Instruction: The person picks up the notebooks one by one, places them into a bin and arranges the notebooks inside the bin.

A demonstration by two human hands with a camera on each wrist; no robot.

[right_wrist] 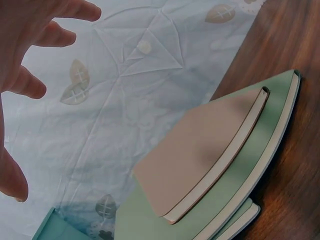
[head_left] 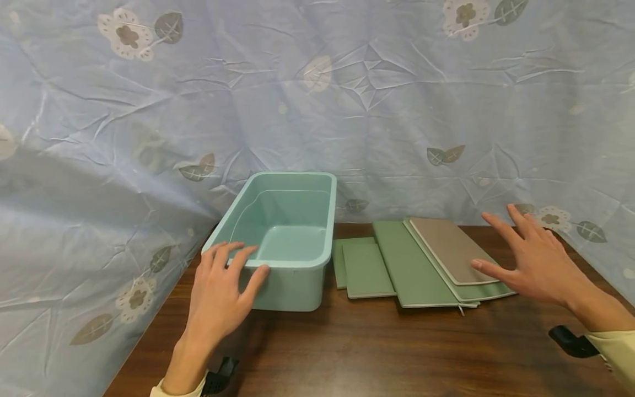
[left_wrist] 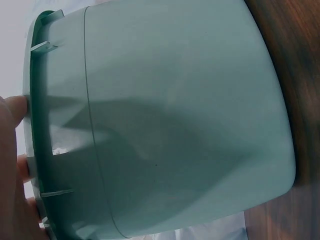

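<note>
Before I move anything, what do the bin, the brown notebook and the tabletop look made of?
Bin: probably moulded plastic, satin finish; thin ribs under the rim suggest it.
Brown notebook: smooth, matte cover, perhaps card or imitation leather; pale page edges suggest paper inside.
Tabletop: dark, soft sheen, wood grain; solid wood or laminate, I can't tell.

Backdrop cloth point(head_left: 278, 129): pale blue-grey, creased, spans 8 through 12 to 4 o'clock in head view. Printed flowers: 10 o'clock point(head_left: 127, 36), 1 o'clock point(head_left: 465, 15), 8 o'clock point(head_left: 136, 299), 3 o'clock point(head_left: 552, 220). Grey-brown leaf pair point(head_left: 195, 170) toward 9. Star-shaped fold point(head_left: 366, 80) near 1. Dark brown wood-grain table point(head_left: 372, 353) at 6, slight sheen. Right wrist view: 2 leaves point(right_wrist: 76, 82) at 10, wood at 2.
</note>
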